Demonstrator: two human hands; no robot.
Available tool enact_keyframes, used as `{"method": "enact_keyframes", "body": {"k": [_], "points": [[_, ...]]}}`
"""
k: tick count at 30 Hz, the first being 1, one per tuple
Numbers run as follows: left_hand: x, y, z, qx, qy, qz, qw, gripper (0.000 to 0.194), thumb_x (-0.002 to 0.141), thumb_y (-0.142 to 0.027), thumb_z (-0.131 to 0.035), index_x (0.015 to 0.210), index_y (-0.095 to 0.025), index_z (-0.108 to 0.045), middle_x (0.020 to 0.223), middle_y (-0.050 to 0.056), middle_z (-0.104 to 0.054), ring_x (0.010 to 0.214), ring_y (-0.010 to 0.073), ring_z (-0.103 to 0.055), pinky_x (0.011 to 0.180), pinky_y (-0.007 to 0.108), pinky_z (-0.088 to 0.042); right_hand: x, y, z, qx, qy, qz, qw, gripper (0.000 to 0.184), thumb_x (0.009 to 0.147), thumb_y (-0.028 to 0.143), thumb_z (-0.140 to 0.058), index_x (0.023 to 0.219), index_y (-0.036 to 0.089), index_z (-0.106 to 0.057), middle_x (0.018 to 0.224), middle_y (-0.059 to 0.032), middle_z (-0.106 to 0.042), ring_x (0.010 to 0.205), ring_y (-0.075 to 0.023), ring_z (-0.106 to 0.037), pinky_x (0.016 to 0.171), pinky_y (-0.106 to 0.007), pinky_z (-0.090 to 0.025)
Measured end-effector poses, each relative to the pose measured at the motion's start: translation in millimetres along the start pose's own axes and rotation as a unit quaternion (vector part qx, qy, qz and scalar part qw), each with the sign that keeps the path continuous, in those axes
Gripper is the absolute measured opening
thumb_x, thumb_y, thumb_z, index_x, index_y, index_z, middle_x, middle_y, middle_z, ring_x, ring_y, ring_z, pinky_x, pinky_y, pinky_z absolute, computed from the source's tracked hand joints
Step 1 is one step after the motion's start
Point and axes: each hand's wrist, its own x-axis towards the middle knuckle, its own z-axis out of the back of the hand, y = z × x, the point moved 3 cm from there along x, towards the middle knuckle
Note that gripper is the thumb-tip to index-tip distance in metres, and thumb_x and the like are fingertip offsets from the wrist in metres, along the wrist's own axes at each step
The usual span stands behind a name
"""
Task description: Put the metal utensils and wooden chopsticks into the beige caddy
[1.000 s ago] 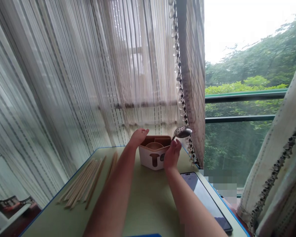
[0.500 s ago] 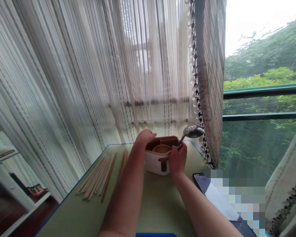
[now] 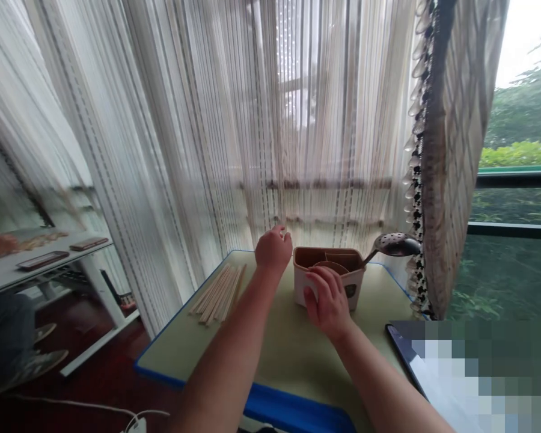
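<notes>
A white utensil holder [image 3: 300,290] with a brown rim and inner dividers stands on the table. A slotted metal spoon [image 3: 397,245] leans out of its right side. My right hand [image 3: 331,304] is at the holder's front, fingers curved and apart from the thumb, nothing seen in it; whether it touches the wall I cannot tell. My left hand [image 3: 274,249] is just left of the holder, apart from it, thumb and forefinger slightly spread, its other fingers largely hidden. A fan of pale wooden chopsticks [image 3: 219,294] lies left of my left forearm.
The greenish table [image 3: 293,361] has a blue edge. A phone or tablet [image 3: 410,355] lies at the right, partly pixelated. Striped curtains hang behind. At far left a person's hand [image 3: 0,245] rests at a white table [image 3: 49,264]; a white cable [image 3: 81,405] runs along the floor.
Both hands have let go of the holder; the left moved off to its left, the right sits in front. The view has turned left. The second chopstick bunch is now hidden by my left arm.
</notes>
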Motion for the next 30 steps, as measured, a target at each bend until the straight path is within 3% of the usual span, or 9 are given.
{"method": "enact_keyframes", "body": {"k": [4,6,9,11,16,22,27,30], "points": [[-22,81,-14.8,0.071,0.03,0.088,0.993,0.033,0.086,-0.028,-0.04,0.109,-0.016,-0.06,0.095,0.012,-0.067,0.088,0.0215,-0.061,0.075,0.03,-0.043,-4,29,-31,0.056,0.236,0.025,0.97,0.029,0.086,0.021,-0.04,0.11,0.02,-0.057,0.11,-0.01,-0.058,0.1,-0.023,-0.052,0.087,-0.04,-0.042],[-33,112,-21.4,0.126,0.097,0.075,0.984,0.034,0.087,-0.027,-0.037,0.11,-0.017,-0.06,0.103,0.013,-0.065,0.094,0.0211,-0.059,0.08,0.03,-0.042,-11,38,-45,0.074,0.317,0.016,0.945,0.03,0.087,0.025,-0.039,0.111,0.019,-0.058,0.113,-0.0098,-0.058,0.101,-0.0228,-0.052,0.087,-0.039,-0.042],[-44,139,-31.0,0.165,0.197,0.042,0.965,0.032,0.086,-0.03,-0.039,0.098,-0.018,-0.066,0.103,0.013,-0.065,0.096,0.0227,-0.059,0.082,0.032,-0.042,-25,45,-62,0.097,0.393,0.009,0.915,0.038,0.087,0.028,-0.041,0.122,0.02,-0.052,0.124,-0.0086,-0.055,0.11,-0.0239,-0.048,0.092,-0.039,-0.04],[-46,145,-36.4,0.164,0.219,0.04,0.961,0.03,0.084,-0.032,-0.043,0.093,-0.017,-0.068,0.1,0.014,-0.066,0.095,0.0241,-0.059,0.083,0.032,-0.042,-32,46,-69,0.097,0.426,0.006,0.9,0.041,0.087,0.031,-0.041,0.127,0.023,-0.049,0.128,-0.0075,-0.052,0.116,-0.0251,-0.046,0.095,-0.04,-0.037],[-46,143,-47.9,0.168,0.241,0.039,0.955,0.03,0.082,-0.032,-0.046,0.099,-0.016,-0.066,0.104,0.016,-0.064,0.099,0.0254,-0.059,0.085,0.034,-0.041,-31,44,-69,0.102,0.435,0.0,0.895,0.033,0.088,0.03,-0.04,0.115,0.022,-0.058,0.122,-0.0073,-0.056,0.112,-0.0224,-0.048,0.094,-0.036,-0.037],[-47,139,-50.4,0.167,0.24,0.033,0.956,0.029,0.082,-0.031,-0.047,0.097,-0.017,-0.066,0.103,0.016,-0.064,0.097,0.0264,-0.059,0.083,0.035,-0.042,-27,38,-68,0.11,0.434,-0.018,0.894,0.024,0.079,0.014,-0.047,0.095,0.019,-0.063,0.104,-0.0059,-0.062,0.096,-0.018,-0.055,0.083,-0.028,-0.041],[-48,139,-53.5,0.133,0.242,0.044,0.96,0.025,0.08,-0.028,-0.048,0.091,-0.017,-0.068,0.098,0.016,-0.065,0.095,0.0267,-0.059,0.084,0.037,-0.042,-29,26,-69,0.023,0.411,-0.089,0.907,0.018,0.081,0.031,-0.051,0.082,0.018,-0.064,0.087,-0.0082,-0.065,0.088,-0.0225,-0.056,0.077,-0.031,-0.041],[-48,139,-54.7,0.097,0.241,0.059,0.964,0.02,0.076,-0.026,-0.054,0.084,-0.018,-0.07,0.095,0.015,-0.066,0.095,0.0274,-0.059,0.085,0.039,-0.041,-30,18,-71,-0.038,0.405,-0.161,0.899,0.016,0.08,0.025,-0.051,0.085,0.017,-0.063,0.087,-0.011,-0.066,0.085,-0.0248,-0.059,0.072,-0.032,-0.042]]}}
